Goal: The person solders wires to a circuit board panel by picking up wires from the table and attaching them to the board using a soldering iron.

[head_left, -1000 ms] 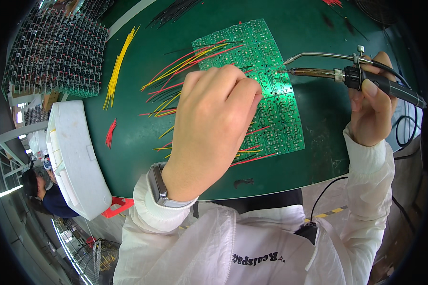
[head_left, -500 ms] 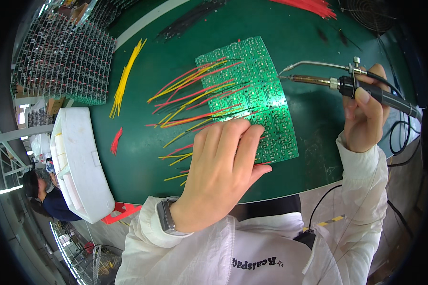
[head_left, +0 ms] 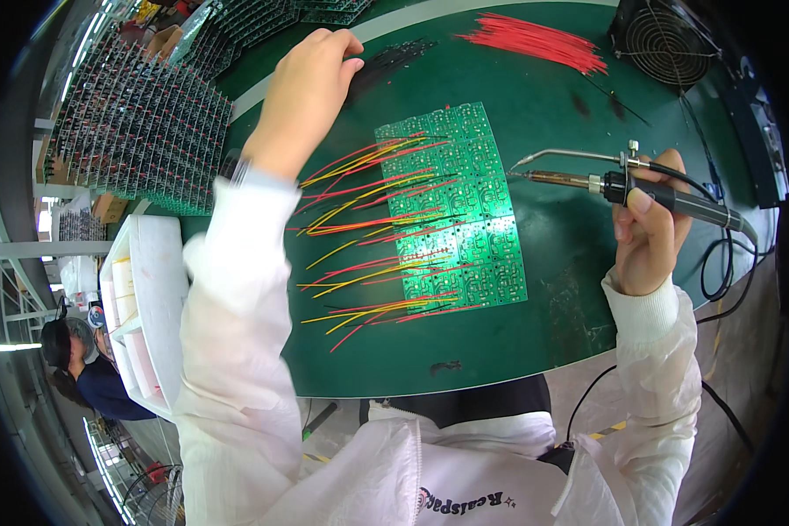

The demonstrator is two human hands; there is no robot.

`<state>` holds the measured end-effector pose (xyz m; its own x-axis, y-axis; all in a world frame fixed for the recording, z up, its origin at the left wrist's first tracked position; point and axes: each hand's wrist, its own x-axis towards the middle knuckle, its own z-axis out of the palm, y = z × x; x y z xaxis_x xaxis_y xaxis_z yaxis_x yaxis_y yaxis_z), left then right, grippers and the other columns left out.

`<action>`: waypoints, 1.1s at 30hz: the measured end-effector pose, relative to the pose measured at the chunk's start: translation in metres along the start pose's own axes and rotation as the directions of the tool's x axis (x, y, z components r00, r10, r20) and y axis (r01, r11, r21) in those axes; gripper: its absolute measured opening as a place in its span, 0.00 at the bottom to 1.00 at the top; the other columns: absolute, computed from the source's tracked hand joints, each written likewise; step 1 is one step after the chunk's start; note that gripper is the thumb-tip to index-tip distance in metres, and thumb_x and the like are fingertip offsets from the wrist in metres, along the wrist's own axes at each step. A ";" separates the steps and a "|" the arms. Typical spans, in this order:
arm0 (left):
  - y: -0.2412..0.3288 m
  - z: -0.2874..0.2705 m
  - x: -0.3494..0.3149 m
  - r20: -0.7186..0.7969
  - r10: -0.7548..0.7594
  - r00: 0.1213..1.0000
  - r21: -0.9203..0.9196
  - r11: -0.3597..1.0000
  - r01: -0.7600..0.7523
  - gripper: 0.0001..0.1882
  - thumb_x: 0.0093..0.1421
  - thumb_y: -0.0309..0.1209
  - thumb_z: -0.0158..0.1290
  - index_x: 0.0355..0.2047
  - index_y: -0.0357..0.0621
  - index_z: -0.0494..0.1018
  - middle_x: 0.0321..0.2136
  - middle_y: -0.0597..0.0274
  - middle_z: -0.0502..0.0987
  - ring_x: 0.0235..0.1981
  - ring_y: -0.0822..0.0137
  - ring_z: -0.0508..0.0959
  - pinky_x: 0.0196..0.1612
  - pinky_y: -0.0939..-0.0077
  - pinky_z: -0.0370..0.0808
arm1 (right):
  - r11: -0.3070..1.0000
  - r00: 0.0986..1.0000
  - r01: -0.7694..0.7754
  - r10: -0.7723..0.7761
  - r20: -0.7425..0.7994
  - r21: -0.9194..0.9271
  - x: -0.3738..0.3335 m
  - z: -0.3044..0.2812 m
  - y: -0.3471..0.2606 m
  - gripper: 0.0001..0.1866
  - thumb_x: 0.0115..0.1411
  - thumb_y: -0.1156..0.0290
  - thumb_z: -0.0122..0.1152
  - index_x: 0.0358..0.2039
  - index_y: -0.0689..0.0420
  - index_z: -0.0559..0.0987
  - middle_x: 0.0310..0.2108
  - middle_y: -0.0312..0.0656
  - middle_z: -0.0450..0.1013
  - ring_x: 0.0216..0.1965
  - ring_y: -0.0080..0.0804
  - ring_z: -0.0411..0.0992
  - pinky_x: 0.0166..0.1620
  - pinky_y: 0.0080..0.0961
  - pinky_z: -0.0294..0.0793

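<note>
My right hand grips a soldering iron with a metal solder-feed tube clamped along its top. The tip points left, just off the right edge of a green circuit board panel. Red, yellow and black wires lie across the panel in several rows, their loose ends reaching left over the table. At the far left, my left hand is raised beside a bundle of black wires. Its fingers are bent, with a small gap between thumb and forefinger; no wire shows in them.
Red wires lie at the back, near a fan with a round guard. Stacked circuit boards stand at the left, above a white foam box. Cables loop at the right. Another person is beyond the box.
My left hand has left the panel and moved up and left to the black wires, uncovering the lower rows of wires. My right hand with the soldering iron has shifted slightly left and nearer.
</note>
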<state>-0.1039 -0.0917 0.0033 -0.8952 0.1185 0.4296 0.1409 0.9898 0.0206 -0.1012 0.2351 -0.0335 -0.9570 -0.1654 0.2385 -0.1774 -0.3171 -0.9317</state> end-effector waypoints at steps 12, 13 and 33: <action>-0.024 0.032 0.016 0.156 -0.350 0.924 -0.179 0.910 0.375 0.09 0.49 0.32 0.57 0.29 0.41 0.79 0.25 0.59 0.79 0.28 0.68 0.78 0.35 0.77 0.73 | 0.999 0.999 -0.049 0.049 0.003 0.000 -0.001 0.000 -0.003 0.12 0.43 0.71 0.55 0.25 0.58 0.62 0.17 0.35 0.60 0.12 0.17 0.56 0.15 0.12 0.53; -0.026 0.031 0.015 0.157 -0.351 0.923 -0.178 0.909 0.376 0.09 0.49 0.32 0.57 0.29 0.41 0.79 0.25 0.59 0.79 0.28 0.68 0.78 0.35 0.77 0.73 | 0.999 0.999 -0.051 0.051 0.004 0.001 -0.001 -0.001 -0.003 0.12 0.43 0.71 0.55 0.25 0.58 0.62 0.17 0.35 0.60 0.12 0.17 0.56 0.15 0.12 0.53; -0.037 0.027 0.015 0.203 -0.402 0.893 -0.482 0.753 0.449 0.13 0.55 0.33 0.54 0.36 0.36 0.72 0.28 0.62 0.77 0.29 0.74 0.76 0.35 0.83 0.71 | 0.998 0.998 -0.060 0.060 0.023 -0.005 -0.001 -0.002 -0.004 0.12 0.42 0.71 0.55 0.26 0.60 0.64 0.17 0.36 0.60 0.12 0.17 0.56 0.15 0.12 0.55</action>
<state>-0.1337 -0.1239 -0.0159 -0.9417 -0.2763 0.1920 -0.0918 0.7600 0.6434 -0.0995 0.2380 -0.0306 -0.9602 -0.2058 0.1887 -0.1211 -0.3020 -0.9456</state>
